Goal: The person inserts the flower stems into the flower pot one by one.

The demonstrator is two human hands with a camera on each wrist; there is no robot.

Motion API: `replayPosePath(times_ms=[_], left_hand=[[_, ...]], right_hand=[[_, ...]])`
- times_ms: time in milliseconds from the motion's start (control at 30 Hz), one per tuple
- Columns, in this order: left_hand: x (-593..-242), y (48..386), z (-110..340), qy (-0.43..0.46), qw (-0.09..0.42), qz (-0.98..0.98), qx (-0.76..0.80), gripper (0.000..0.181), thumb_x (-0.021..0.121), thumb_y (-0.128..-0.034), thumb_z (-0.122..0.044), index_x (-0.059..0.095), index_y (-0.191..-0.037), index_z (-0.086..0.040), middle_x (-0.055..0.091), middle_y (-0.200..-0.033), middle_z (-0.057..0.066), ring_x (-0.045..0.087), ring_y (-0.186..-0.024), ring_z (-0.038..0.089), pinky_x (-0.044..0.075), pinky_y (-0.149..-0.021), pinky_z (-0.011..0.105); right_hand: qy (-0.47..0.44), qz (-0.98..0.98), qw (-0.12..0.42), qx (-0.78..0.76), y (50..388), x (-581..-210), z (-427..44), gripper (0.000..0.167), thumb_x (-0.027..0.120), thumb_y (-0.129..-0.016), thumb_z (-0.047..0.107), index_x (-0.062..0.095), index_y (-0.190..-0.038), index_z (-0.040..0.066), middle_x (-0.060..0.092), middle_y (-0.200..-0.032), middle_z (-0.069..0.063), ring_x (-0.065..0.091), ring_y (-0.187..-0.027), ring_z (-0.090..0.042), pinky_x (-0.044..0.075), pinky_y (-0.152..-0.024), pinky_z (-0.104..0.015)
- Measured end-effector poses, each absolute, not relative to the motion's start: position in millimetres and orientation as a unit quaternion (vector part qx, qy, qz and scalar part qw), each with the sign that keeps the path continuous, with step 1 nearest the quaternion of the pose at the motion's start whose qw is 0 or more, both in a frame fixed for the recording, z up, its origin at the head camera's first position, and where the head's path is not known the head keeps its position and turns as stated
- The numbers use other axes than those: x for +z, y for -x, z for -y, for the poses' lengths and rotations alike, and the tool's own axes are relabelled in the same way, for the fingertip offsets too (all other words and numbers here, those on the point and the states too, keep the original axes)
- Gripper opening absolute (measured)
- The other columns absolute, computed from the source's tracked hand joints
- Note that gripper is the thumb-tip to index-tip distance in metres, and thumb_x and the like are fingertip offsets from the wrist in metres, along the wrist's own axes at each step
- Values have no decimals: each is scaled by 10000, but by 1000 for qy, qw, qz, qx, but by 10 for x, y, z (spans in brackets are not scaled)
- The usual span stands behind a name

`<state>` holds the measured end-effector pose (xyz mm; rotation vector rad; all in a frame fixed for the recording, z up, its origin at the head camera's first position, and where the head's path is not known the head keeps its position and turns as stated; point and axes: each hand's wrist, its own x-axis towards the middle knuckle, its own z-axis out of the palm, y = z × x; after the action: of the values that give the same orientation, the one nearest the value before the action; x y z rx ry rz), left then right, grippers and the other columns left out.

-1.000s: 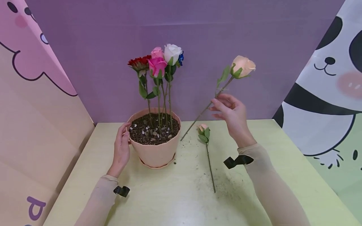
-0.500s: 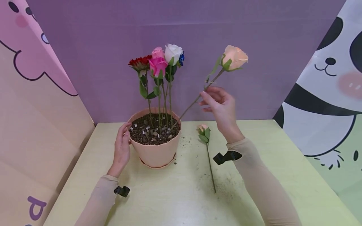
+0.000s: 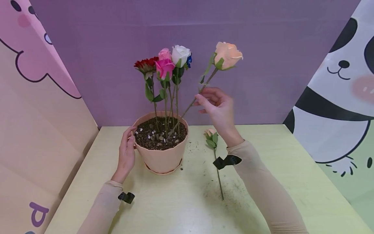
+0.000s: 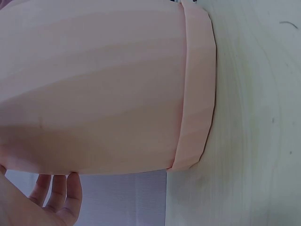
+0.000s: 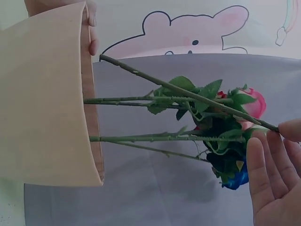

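My right hand (image 3: 217,109) pinches the stem of a peach rose (image 3: 228,56) between thumb and fingertips, bloom tilted up to the right. In the right wrist view, the lower tip of this stem (image 5: 160,82) is just outside the pot's mouth, apart from the soil. Beside the flower pot (image 3: 160,159), my left hand (image 3: 127,156) rests its fairly straight fingers against the left side near the rim. Dark soil with pebbles (image 3: 157,138) fills the pot. Standing in it are a red flower (image 3: 146,65), pink roses (image 3: 165,66), a white rose (image 3: 181,55) and a blue flower (image 3: 189,60).
A second peach rose (image 3: 211,138) lies on the table (image 3: 175,201) to the right of the pot, partly behind my right wrist. Crumbs of soil are scattered around it. A purple backdrop (image 3: 117,65) rises behind the table, with cartoon panels at both sides.
My right hand has carried the peach rose leftward and slightly up, bringing its stem's lower end from beside the pot to over the soil. The left hand has stayed at the pot.
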<state>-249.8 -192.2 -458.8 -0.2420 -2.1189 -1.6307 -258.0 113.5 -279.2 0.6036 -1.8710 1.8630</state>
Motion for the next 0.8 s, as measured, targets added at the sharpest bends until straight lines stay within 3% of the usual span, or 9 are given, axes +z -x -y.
replayPosePath(times_ms=[267, 500, 700, 800], left_hand=[[-4593, 2501, 1927, 84, 220, 770, -593, 466, 293, -1159, -258, 430, -1582, -118, 397, -1664, 156, 424, -1461, 372, 468, -976, 519], [-4596, 2518, 1929, 82, 222, 770, -593, 464, 297, -1155, -256, 437, -1574, -115, 408, -1656, 159, 450, -1439, 373, 468, -955, 483], [-4600, 2515, 1922, 80, 223, 769, -593, 467, 297, -1151, -249, 439, -1573, -109, 424, -1640, 166, 471, -1406, 369, 467, -945, 451], [-4599, 2516, 1921, 79, 223, 767, -596, 471, 301, -1149, -261, 441, -1572, -106, 426, -1636, 167, 477, -1392, 365, 465, -942, 426]], right_hand=[[-249, 697, 211, 638, 2592, -2786, -972, 220, 740, -979, 41, 700, -1161, -77, 789, -927, 84, 778, -780, -75, 641, -657, -319], [-263, 721, 187, 613, 2626, -2781, -800, 231, 732, -976, 50, 714, -1176, -64, 773, -1045, -199, 780, -763, -123, 644, -657, -343], [-283, 744, 183, 578, 2650, -2811, -650, 213, 731, -984, 93, 742, -1174, -3, 776, -1071, -173, 779, -806, -282, 649, -693, -390], [-294, 756, 192, 553, 2669, -2834, -570, 199, 738, -982, 105, 758, -1163, 23, 783, -1076, -138, 769, -823, -248, 638, -720, -344]])
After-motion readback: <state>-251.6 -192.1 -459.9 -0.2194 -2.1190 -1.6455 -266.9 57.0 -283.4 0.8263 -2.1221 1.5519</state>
